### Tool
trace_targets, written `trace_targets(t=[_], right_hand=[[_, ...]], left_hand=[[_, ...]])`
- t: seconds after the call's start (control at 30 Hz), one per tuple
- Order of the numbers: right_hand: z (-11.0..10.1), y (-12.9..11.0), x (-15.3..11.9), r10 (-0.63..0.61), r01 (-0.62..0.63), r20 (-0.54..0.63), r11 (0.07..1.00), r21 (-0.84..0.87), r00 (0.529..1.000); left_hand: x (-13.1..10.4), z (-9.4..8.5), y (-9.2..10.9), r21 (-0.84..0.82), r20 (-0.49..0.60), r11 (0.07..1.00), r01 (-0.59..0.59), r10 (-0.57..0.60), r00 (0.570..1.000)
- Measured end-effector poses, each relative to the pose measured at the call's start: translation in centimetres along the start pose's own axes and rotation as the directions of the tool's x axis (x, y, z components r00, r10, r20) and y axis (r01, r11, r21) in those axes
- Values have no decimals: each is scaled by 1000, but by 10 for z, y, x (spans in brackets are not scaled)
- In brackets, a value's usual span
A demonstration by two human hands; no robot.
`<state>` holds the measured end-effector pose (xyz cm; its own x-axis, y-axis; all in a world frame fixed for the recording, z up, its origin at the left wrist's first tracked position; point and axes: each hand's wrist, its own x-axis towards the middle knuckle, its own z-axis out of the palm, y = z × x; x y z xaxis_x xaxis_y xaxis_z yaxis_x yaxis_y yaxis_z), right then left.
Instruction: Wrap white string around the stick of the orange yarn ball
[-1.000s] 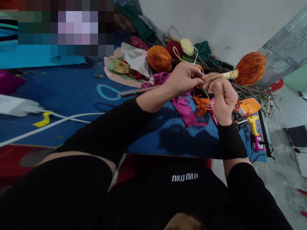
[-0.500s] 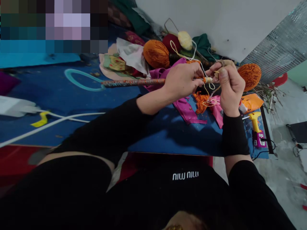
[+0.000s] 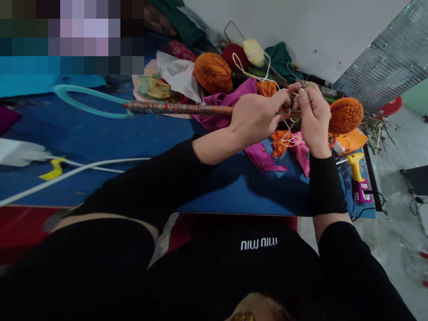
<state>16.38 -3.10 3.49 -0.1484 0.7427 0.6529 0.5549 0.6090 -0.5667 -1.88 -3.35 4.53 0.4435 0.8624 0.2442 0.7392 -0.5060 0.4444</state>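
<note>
My left hand (image 3: 252, 116) is closed round a long stick wrapped in patterned orange and grey cloth (image 3: 180, 108), held nearly level above the table. A light-blue loop (image 3: 90, 114) hangs off the stick's left end. At its right part my right hand (image 3: 314, 116) pinches pale yellow yarn, thumb against forefinger, close to the left fingertips. Beyond the right hand an orange cloth-covered ball (image 3: 347, 116) lines up with the stick; the join is hidden. The yarn ball (image 3: 254, 52) lies behind, its strand looping toward my hands.
Another orange ball (image 3: 213, 73) lies at the back among cloth scraps. Magenta cloth (image 3: 264, 157) and orange fabric (image 3: 281, 142) lie under my hands. A yellow glue gun (image 3: 355, 166) stands by the table's right edge. A white cable (image 3: 83, 167) crosses the left side.
The stick has shifted left and its left end has risen slightly, the blue loop moving with it. My right hand has moved slightly left, still pinching the yarn.
</note>
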Motion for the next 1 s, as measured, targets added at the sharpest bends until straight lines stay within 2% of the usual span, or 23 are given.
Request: trace_targets(t=[0.2,0.3,0.37,0.47,0.57,0.63,0.7,0.77,0.83,0.9,0.93,1.0], right_hand=[[3,4,-1,16,-15,-9,999,29,1000],[6,1,-1,44,-41,-21,994,99,999],[1,-3,-1,83,-73,-51,981,178,995],[-26,-12,-1,155,-135,-58,956,259,986],[-69,-22,-5,221,-227,51,947,226,974],[-95,-28,-8,235,-235,25,947,218,972],[-112,-27,-9,237,-215,-80,952,220,968],[-120,-17,-8,236,-186,-197,952,242,951],[-122,5,-4,257,-183,-286,948,262,923],[-122,36,0,290,-218,-323,946,240,901],[-121,53,2,308,-251,-293,944,214,905],[-120,84,4,250,-221,-280,966,131,927]], left_hand=[[2,6,-7,-111,-66,991,-74,67,996],[2,8,-10,-86,-74,992,-93,87,993],[2,6,-11,-69,-71,993,-100,95,993],[4,-1,-16,-117,-92,990,-81,70,993],[7,-11,-25,-241,-166,969,-46,6,986],[9,-19,-32,-380,-195,924,-43,-35,980],[10,-26,-39,-504,-166,862,-48,-43,985],[11,-31,-43,-548,-104,835,-43,-17,994],[12,-34,-44,-544,-48,838,-34,9,999],[13,-34,-44,-572,-2,820,-20,23,1000],[14,-34,-44,-603,12,798,-13,26,1000],[14,-33,-44,-673,16,740,-7,24,1000]])
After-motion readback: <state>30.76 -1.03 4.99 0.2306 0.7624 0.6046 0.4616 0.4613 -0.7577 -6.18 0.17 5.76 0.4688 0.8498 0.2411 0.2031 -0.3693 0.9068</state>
